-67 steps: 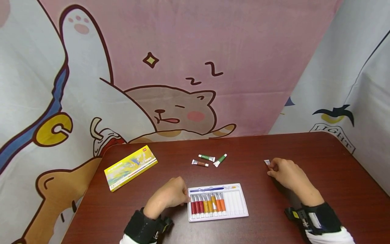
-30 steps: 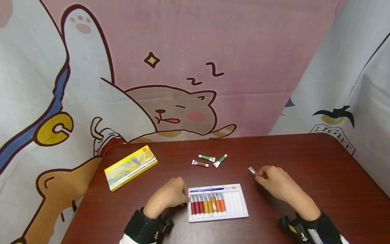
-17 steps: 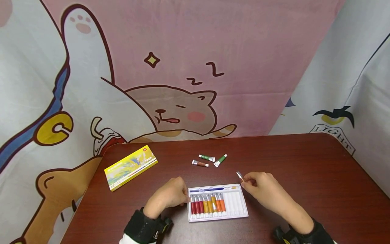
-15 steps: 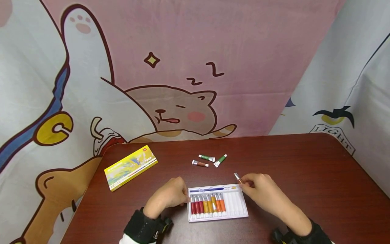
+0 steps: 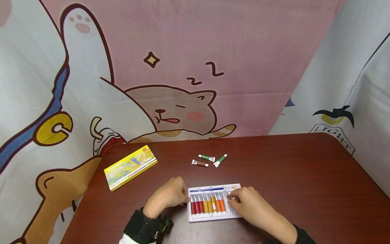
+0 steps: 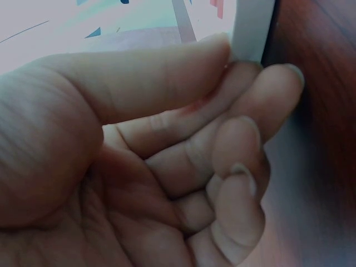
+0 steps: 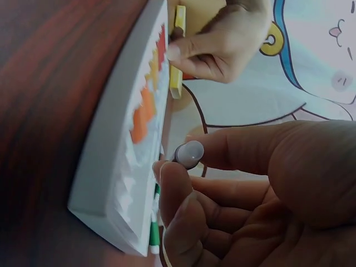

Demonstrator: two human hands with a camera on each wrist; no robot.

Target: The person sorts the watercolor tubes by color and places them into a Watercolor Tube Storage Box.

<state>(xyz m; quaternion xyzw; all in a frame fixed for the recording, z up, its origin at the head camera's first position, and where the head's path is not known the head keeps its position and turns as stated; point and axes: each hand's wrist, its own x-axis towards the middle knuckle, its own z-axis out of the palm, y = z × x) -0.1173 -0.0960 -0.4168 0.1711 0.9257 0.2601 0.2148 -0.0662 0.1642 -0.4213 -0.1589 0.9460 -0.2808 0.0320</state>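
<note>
My left hand (image 5: 170, 192) pinches the left edge of a white plastic tray (image 5: 210, 220); in the left wrist view the thumb and forefinger grip its rim (image 6: 248, 33). Red, yellow and orange paint tubes (image 5: 210, 206) lie side by side in the tray's slots, below a blue paintbrush (image 5: 207, 190). Over the tray's right part, my right hand (image 5: 254, 206) holds a brown paint tube (image 5: 228, 196) between thumb and forefinger. The right wrist view shows that tube's white cap (image 7: 192, 152) pointing at the camera, apart from the tray. The fingers hide much of its body.
Behind the tray lie two green paint tubes (image 5: 206, 158) and another brown tube (image 5: 200, 163). A yellow cardboard box (image 5: 131, 168) sits at the back left of the dark wooden table (image 5: 289, 159). A cartoon-printed cloth (image 5: 243, 51) hangs behind.
My right hand has carried the brown tube leftward and nearer, from the right side of the table to over the tray. The left hand and the tray have stayed put.
</note>
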